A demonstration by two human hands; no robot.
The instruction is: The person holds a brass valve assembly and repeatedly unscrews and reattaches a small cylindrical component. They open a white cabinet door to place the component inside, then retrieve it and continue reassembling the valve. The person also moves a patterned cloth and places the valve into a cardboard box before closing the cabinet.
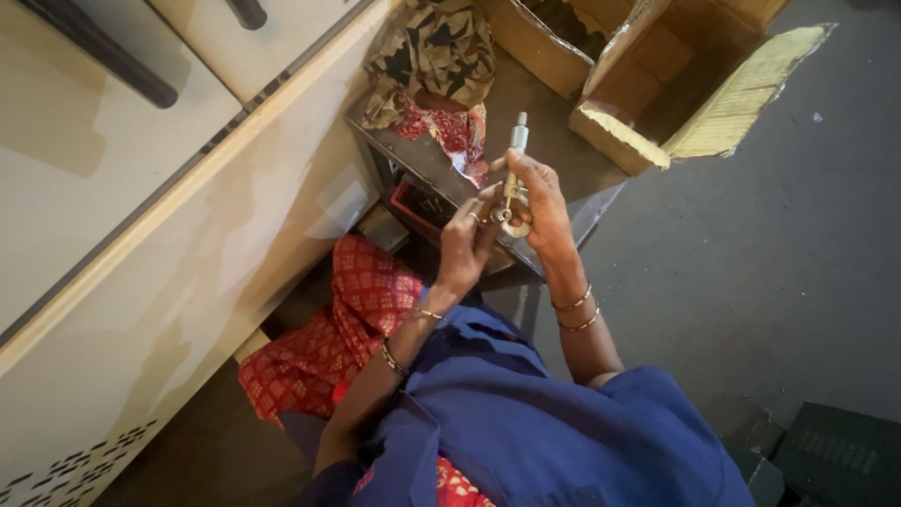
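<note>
- Metal, silvery and slim: a small rod-shaped part (515,160) stood nearly upright in the right hand (540,202), its rounded tip poking clear above the fingers while its lower half was buried in the grip
- The right hand was closed around that part, thumb side turned to the camera; how the fingers sat behind it could not be made out
- The left hand (465,239) pinched a small ring-like metal piece (504,215) against the foot of the rod, fingertips curled in; the piece was too small and too covered to tell its exact shape
- Both hands met just above a low metal stand (427,155), whose far side lay under a crumpled patterned cloth (432,52) and whose near edge was hidden by the hands
- A reddish tray (418,202) sat under the stand top, its contents dark and unreadable
- An open cardboard box (694,84) lay beyond the hands on the grey floor (751,244), its inside in shadow; a second box beside it was cut off by the top edge
- Blue sleeves (526,413) and a red patterned garment (361,300) filled the lower view, covering the lap
- A pale cabinet (141,216) ran along the left, cropped by the frame; dark blocks (835,455) at the lower right were only partly in view
</note>
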